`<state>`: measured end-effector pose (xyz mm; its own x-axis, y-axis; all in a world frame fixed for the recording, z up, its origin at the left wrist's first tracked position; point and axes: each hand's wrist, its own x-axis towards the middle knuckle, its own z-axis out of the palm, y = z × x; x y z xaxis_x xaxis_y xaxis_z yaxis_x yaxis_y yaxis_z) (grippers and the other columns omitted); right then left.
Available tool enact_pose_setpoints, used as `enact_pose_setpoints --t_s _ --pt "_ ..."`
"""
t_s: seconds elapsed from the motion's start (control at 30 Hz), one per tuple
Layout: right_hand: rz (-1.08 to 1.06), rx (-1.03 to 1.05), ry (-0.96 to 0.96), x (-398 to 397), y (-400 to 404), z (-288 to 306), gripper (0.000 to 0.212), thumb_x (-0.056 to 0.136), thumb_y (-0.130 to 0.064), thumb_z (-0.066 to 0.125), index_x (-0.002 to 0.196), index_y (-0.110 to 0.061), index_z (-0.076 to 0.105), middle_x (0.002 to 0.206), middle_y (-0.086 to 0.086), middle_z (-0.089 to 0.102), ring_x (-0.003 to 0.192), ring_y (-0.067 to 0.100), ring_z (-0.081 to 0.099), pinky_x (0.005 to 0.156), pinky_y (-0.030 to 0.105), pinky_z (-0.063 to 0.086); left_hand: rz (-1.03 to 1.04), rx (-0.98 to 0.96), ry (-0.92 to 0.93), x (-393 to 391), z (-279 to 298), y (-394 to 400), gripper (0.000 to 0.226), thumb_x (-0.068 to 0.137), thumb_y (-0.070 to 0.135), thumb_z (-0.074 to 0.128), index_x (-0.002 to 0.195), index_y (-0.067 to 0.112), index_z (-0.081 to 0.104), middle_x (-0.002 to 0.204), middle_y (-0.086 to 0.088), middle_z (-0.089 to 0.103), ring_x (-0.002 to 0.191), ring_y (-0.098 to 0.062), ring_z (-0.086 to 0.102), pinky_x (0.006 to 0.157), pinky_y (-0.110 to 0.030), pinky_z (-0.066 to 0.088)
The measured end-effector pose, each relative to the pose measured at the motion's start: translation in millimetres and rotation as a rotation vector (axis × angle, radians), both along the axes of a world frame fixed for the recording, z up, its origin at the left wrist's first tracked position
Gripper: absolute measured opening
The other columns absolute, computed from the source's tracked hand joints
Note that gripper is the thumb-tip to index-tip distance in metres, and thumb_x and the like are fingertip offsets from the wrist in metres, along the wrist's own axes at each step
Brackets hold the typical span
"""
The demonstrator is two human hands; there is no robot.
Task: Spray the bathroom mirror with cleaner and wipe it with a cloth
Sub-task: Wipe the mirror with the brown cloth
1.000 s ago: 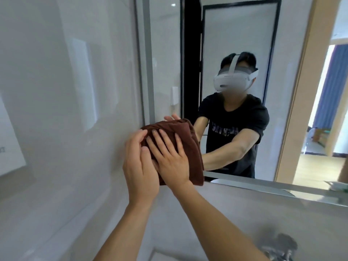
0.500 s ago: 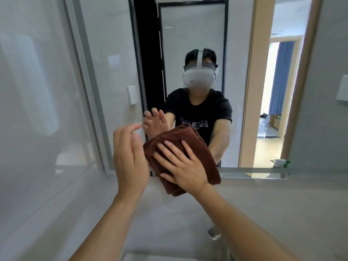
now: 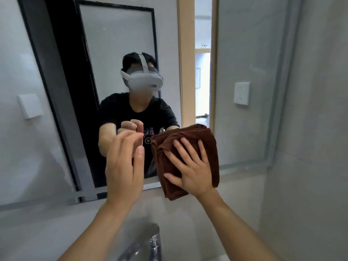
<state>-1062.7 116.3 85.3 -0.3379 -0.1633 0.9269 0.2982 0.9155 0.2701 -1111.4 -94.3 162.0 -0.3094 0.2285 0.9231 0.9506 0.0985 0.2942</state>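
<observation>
Wiping is the step we are in: our right hand (image 3: 190, 166) lies flat, fingers spread and straight, pressing the folded brown cloth (image 3: 190, 140) against the mirror (image 3: 116, 53) at its lower edge. The cloth overlaps the bottom rim, part of it hanging onto the wall just beneath. Our left hand (image 3: 124, 162) is raised just beside the cloth, apart from it, fingers relaxed and slightly bent, holding nothing; whether its fingertips touch the glass we cannot tell. No spray bottle shows, so we judge the spraying done or at least set aside. A tap (image 3: 150, 243) sits below, between our forearms.

Next, we think, the move calls for steady flat pressure from the right palm, carrying the cloth across the glass toward the right edge and up over the unwiped upper area, keeping the fold from slipping off the rim. The left hand could steady the cloth or stay clear.
</observation>
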Motion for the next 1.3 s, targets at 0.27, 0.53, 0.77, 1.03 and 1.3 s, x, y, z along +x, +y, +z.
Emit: enact_pose_setpoints --t_s 0.27,0.53,0.77,1.03,1.3 --pt "-0.143 -0.272 0.171 76.1 115.9 -17.8 0.073 0.093 -0.064 0.042 0.156 -0.036 0.019 0.163 0.002 0.021 0.152 0.027 0.018 0.121 0.059 0.012 -0.012 -0.149 0.086 27.7 -6.3 76.8 0.036 0.100 0.031 0.038 0.117 0.012 0.064 0.120 0.005 0.054 0.108 -0.018 0.054 0.085 -0.037 0.049" --pt "-0.202 -0.409 0.296 99.6 156.1 6.4 0.069 0.097 -0.059 0.035 0.152 -0.017 0.032 0.159 0.016 0.028 0.152 0.033 0.017 0.118 0.063 0.018 -0.003 -0.135 0.129 29.9 9.2 75.1 0.033 0.100 0.030 0.039 0.106 0.011 0.066 0.110 0.003 0.058 0.103 -0.019 0.057 0.083 -0.039 0.048" --pt "-0.203 -0.416 0.353 60.1 93.9 100.9 0.070 0.098 -0.059 0.032 0.156 -0.021 0.025 0.163 0.013 0.024 0.154 0.029 0.010 0.122 0.057 0.012 0.144 -0.064 0.135 1.2 42.6 22.3 0.026 0.099 0.030 0.038 0.100 0.017 0.061 0.107 0.011 0.052 0.097 -0.014 0.051 0.083 -0.028 0.036" --pt "-0.066 -0.220 0.230 -27.8 -47.4 178.4 0.071 0.095 -0.061 0.039 0.157 -0.028 0.026 0.165 0.005 0.019 0.154 0.026 0.009 0.122 0.057 0.011 0.296 0.096 0.079 -34.4 89.5 -69.0 0.020 0.096 0.029 0.039 0.094 0.015 0.054 0.100 0.005 0.048 0.090 -0.017 0.048 0.077 -0.035 0.039" --pt "0.105 0.042 -0.052 -125.5 -208.4 211.7 0.071 0.095 -0.058 0.042 0.157 -0.027 0.024 0.167 0.002 0.009 0.155 0.023 0.000 0.123 0.055 0.005 0.443 0.232 0.080 -56.1 118.2 -161.0 0.021 0.096 0.034 0.036 0.094 0.018 0.050 0.096 0.008 0.042 0.086 -0.017 0.046 0.074 -0.037 0.037"
